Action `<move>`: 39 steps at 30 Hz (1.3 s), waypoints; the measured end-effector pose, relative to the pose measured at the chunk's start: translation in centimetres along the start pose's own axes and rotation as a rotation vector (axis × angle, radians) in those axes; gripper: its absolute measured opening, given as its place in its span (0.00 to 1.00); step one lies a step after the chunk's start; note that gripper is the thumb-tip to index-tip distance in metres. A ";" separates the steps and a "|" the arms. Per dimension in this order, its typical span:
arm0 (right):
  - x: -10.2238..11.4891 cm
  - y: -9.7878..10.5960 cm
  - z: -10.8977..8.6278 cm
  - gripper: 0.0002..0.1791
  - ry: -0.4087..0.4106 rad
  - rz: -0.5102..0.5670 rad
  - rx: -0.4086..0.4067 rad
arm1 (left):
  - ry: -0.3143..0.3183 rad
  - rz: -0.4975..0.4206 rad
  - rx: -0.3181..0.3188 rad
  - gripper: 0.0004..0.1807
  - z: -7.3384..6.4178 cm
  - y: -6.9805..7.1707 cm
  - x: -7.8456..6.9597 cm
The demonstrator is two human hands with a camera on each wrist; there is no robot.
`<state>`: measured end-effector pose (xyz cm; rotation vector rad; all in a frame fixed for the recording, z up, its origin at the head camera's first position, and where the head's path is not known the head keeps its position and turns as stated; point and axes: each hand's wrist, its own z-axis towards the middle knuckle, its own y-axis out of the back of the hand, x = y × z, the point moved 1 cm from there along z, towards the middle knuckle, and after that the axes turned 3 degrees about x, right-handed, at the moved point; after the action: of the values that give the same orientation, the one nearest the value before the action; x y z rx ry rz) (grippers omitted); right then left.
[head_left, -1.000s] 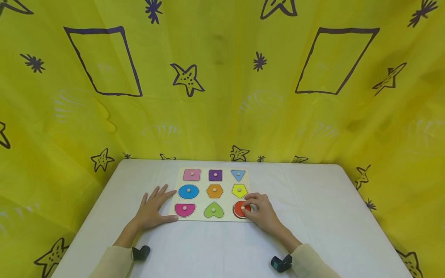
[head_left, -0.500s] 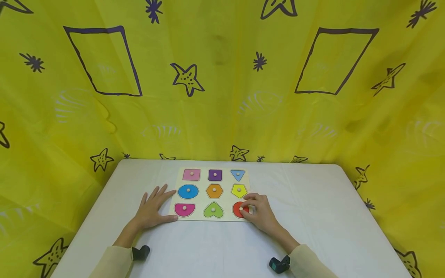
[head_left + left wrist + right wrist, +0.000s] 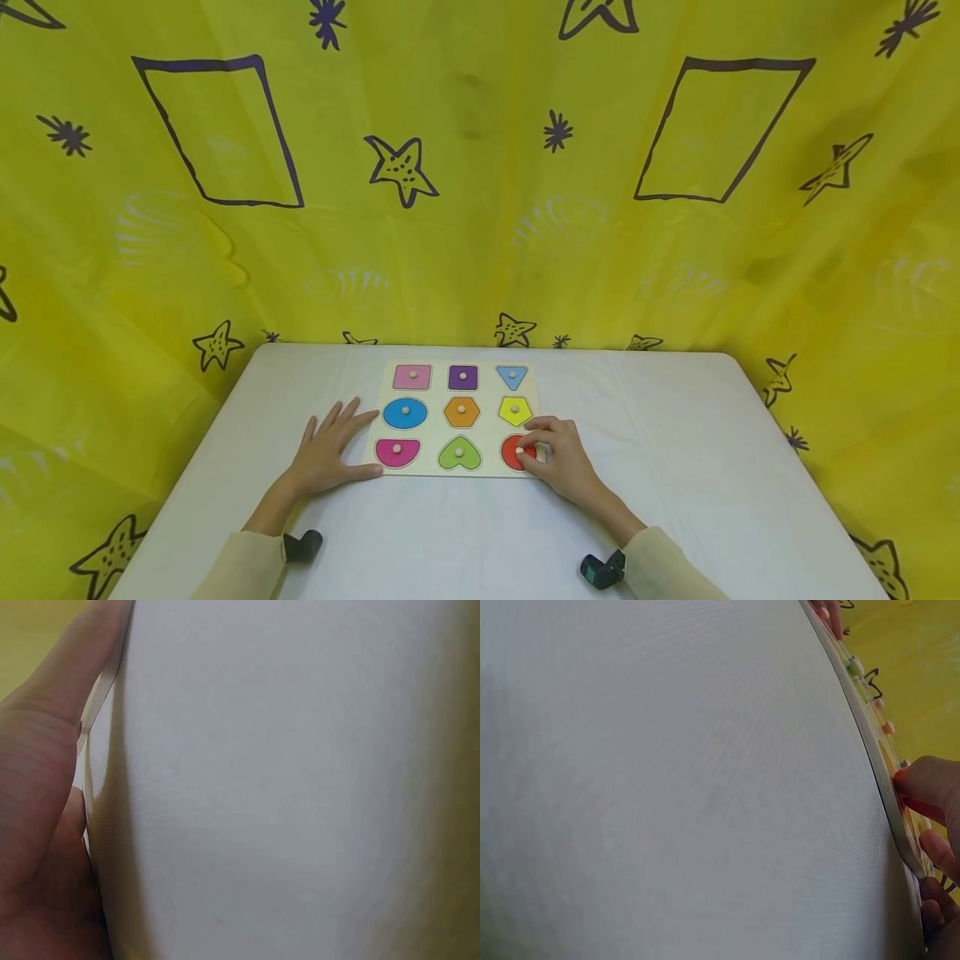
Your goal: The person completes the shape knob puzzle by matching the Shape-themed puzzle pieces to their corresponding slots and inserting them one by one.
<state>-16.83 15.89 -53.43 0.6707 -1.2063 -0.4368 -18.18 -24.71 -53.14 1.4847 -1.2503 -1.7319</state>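
Observation:
A pale wooden peg puzzle board [image 3: 431, 471] lies flat on the table, with colourful knobbed shapes in its recesses. My right hand [image 3: 562, 462] pinches the knob of the red circle piece [image 3: 510, 452] at the near right corner; the piece sits within its outline. Thumb and index meet at that knob, while the other fingers reach the board's right edge. At the left edge my left hand [image 3: 322, 454] is spread, its thumb and index tips touching the board. The left wrist view shows its thumb [image 3: 37, 750] along the board's side. Beside the red circle is the green heart [image 3: 460, 454].
A white cloth covers the table [image 3: 660, 433]. Behind and around it hangs a yellow curtain [image 3: 480, 250] with star drawings. Other pieces on the board include a yellow pentagon [image 3: 510, 406], an orange hexagon [image 3: 461, 419] and a blue oval [image 3: 401, 419].
The red circle piece has shifted slightly left and settled into its outline, my right hand moving with it. My left hand has stayed in place.

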 end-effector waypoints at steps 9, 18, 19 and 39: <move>0.0 0.0 -0.2 0.08 0.017 0.009 -0.008 | -0.007 -0.011 0.000 0.53 -0.2 0.1 -0.3; 0.0 -0.5 0.4 0.08 -0.012 -0.022 0.019 | -0.019 0.001 -0.006 0.53 0.2 0.1 0.6; 0.0 -0.6 0.5 0.08 -0.013 -0.025 0.019 | -0.023 -0.002 -0.008 0.53 0.2 0.1 0.7; -1.0 3.4 1.2 0.13 0.050 0.033 0.176 | 0.038 -0.067 0.030 0.51 0.2 0.8 1.3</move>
<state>-18.45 18.69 -51.58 0.8067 -1.2161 -0.2865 -18.80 -26.09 -52.98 1.5856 -1.2251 -1.7264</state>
